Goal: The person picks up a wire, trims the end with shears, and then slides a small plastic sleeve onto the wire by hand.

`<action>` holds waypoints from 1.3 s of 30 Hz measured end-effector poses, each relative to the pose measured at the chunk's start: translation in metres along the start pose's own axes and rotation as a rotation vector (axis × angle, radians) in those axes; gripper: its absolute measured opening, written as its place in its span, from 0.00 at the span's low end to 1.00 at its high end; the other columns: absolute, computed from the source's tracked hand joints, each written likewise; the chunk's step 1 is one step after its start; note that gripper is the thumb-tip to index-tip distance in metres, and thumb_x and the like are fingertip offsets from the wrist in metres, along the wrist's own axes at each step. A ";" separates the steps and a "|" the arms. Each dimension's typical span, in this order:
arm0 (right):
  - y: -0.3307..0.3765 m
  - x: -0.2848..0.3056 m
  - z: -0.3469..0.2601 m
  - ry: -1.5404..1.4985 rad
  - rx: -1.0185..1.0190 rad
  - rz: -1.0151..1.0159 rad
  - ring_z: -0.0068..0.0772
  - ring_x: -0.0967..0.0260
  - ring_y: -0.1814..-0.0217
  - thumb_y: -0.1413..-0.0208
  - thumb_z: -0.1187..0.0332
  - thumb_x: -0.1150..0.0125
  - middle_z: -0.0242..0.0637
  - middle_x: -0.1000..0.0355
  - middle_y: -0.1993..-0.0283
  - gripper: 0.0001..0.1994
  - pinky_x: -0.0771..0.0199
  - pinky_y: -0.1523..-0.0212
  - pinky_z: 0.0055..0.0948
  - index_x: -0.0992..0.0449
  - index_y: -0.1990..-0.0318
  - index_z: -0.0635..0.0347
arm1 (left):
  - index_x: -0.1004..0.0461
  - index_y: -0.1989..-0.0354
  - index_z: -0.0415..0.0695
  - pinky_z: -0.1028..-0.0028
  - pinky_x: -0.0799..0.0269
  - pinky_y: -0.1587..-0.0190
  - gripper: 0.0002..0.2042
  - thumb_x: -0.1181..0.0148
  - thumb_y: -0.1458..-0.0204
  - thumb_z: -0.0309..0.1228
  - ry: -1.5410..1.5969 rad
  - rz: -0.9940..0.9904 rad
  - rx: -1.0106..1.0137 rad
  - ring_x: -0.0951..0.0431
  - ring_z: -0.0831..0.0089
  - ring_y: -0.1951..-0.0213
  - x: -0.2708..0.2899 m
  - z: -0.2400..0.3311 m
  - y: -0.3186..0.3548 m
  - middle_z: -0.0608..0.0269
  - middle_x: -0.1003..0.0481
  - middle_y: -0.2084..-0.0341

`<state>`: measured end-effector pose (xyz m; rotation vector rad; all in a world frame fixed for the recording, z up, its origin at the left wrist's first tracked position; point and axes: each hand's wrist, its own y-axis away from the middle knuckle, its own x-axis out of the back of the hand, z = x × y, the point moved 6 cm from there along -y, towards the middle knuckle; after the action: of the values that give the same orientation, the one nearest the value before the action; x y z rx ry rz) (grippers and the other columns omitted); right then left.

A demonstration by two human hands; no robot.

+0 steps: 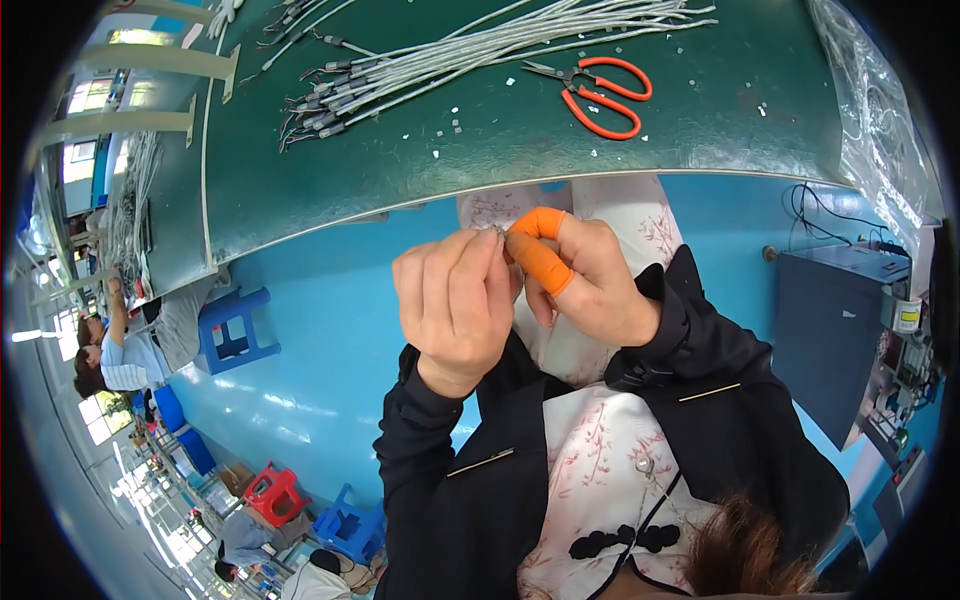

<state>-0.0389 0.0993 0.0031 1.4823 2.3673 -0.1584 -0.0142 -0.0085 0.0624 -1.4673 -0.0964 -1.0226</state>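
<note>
My left hand (455, 300) and my right hand (590, 275) meet fingertip to fingertip over my lap, just off the near edge of the bench. Both are closed in a pinch. A tiny greyish bit shows between the fingertips, too small to name. Orange finger covers (543, 268) sit on two fingers of my right hand. Beyond my hands, on the green bench (480, 150), lies a bundle of pale grey cables (450, 60) with dark sleeves and thin bare wires at their left ends. Scissors with orange handles (610, 97) rest to the right of the bundle, blades pointing left.
Small white scraps (457, 127) are scattered over the bench. Clear plastic film (870, 110) covers its right end. A dark grey cabinet (840, 320) stands at the right. On the left are a blue stool (240, 328), a red stool (275, 493) and other people at work.
</note>
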 end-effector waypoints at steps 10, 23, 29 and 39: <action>-0.009 0.005 0.000 0.563 0.316 0.109 0.25 0.31 0.80 0.42 0.74 0.46 0.37 0.29 0.76 0.05 0.36 0.81 0.22 0.31 0.62 0.67 | 0.26 0.69 0.37 0.68 0.34 0.69 0.10 0.38 0.64 0.21 -0.215 -0.163 -0.083 0.29 0.63 0.71 -0.008 -0.008 0.006 0.58 0.28 0.72; -0.023 -0.008 0.021 0.841 0.477 -0.512 0.40 0.28 0.72 0.52 0.75 0.38 0.42 0.28 0.68 0.08 0.29 0.74 0.29 0.27 0.64 0.66 | 0.27 0.69 0.35 0.75 0.34 0.67 0.07 0.39 0.55 0.25 0.459 -1.276 0.337 0.28 0.71 0.72 -0.022 -0.061 0.015 0.60 0.27 0.74; -0.017 -0.007 0.011 0.374 0.327 -0.451 0.32 0.29 0.74 0.47 0.75 0.40 0.40 0.26 0.70 0.05 0.29 0.75 0.26 0.27 0.63 0.65 | 0.27 0.69 0.36 0.79 0.34 0.65 0.06 0.41 0.48 0.27 0.997 -1.206 0.856 0.29 0.80 0.69 -0.014 -0.068 0.024 0.65 0.26 0.73; -0.007 0.001 0.001 -0.106 -0.115 -0.127 0.18 0.32 0.81 0.39 0.72 0.49 0.36 0.26 0.72 0.05 0.38 0.82 0.16 0.31 0.61 0.65 | 0.27 0.67 0.35 0.79 0.35 0.65 0.04 0.42 0.47 0.23 1.109 -0.479 0.939 0.32 0.80 0.70 -0.025 -0.049 0.021 0.67 0.27 0.73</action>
<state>-0.0457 0.0966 0.0007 1.2411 2.3441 -0.1266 -0.0417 -0.0415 0.0219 0.0850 -0.1013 -1.7283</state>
